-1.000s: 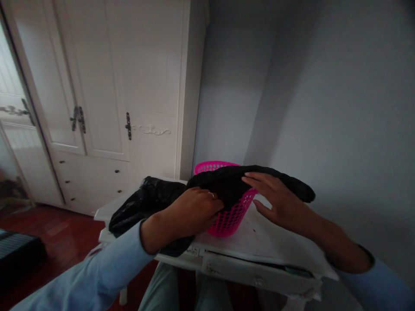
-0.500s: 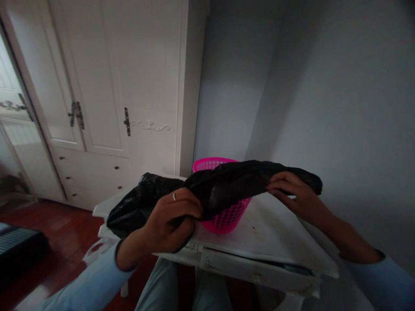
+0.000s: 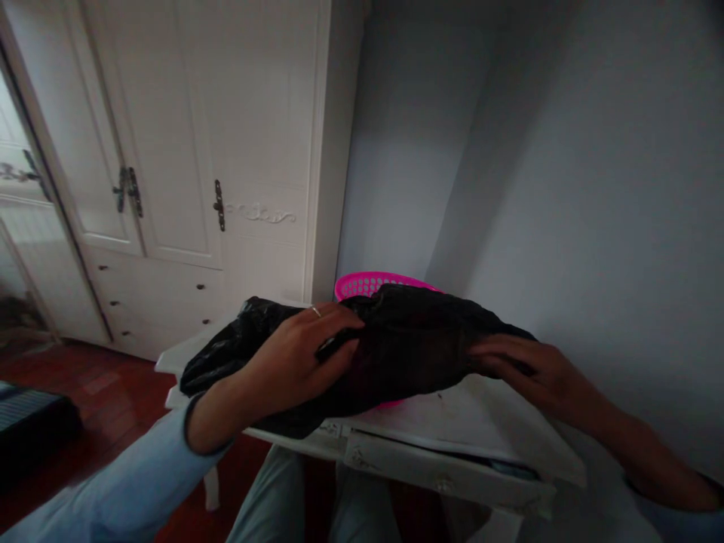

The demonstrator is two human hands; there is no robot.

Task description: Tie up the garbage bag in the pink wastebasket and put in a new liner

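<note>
A black plastic bag (image 3: 412, 354) is stretched between my two hands, across the front of a pink perforated basket (image 3: 367, 284). Only the basket's back rim and a sliver low down show; the bag hides the rest. My left hand (image 3: 308, 351), with a ring on one finger, pinches the bag's edge at the basket's left side. On the right, my right hand (image 3: 526, 369) grips the bag between thumb and fingers. More loose black plastic lies to the left, behind my left wrist.
The basket stands on a white table (image 3: 480, 415) with a drawer (image 3: 441, 475) slightly open at the front. A white wardrobe (image 3: 265, 151) rises behind to the left, and a grey wall (image 3: 593, 188) is on the right. A dark striped object (image 3: 34, 422) rests on the red floor.
The bag between my hands has spread lower and now covers most of the basket's front. My left hand has moved up a little; my right hand has moved slightly down and right.
</note>
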